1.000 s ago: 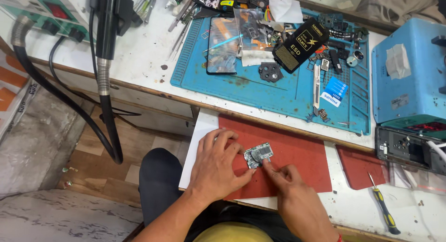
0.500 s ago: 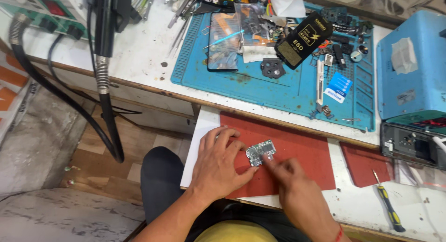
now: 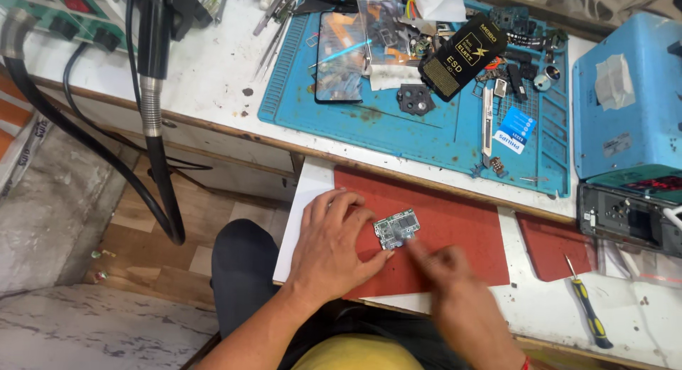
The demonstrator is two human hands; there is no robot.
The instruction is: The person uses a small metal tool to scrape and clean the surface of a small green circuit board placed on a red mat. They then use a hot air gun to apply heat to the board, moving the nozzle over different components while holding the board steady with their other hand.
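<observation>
**Two hands at a small circuit board on a red mat**

The left hand (image 3: pixel 332 243) lies flat on the red mat (image 3: pixel 455 231), fingers spread, its fingertips touching the left edge of a small circuit board (image 3: pixel 397 229). The right hand (image 3: pixel 455 285), at five o'clock from the board, is blurred; one finger points up to the board's lower right corner, but whether it pinches anything I cannot tell. The board lies flat near the mat's left end, just beside the left fingertips.

At three o'clock, well apart on the white pull-out shelf, lies a screwdriver (image 3: pixel 588 313) with a yellow and black handle. Farther off, at twelve o'clock, a blue work mat (image 3: pixel 426 125) holds a phone (image 3: pixel 339 57), a black pouch (image 3: pixel 462 56) and loose parts. A blue box (image 3: pixel 629 100) stands at two o'clock, a black hose (image 3: pixel 153 121) at ten o'clock.
</observation>
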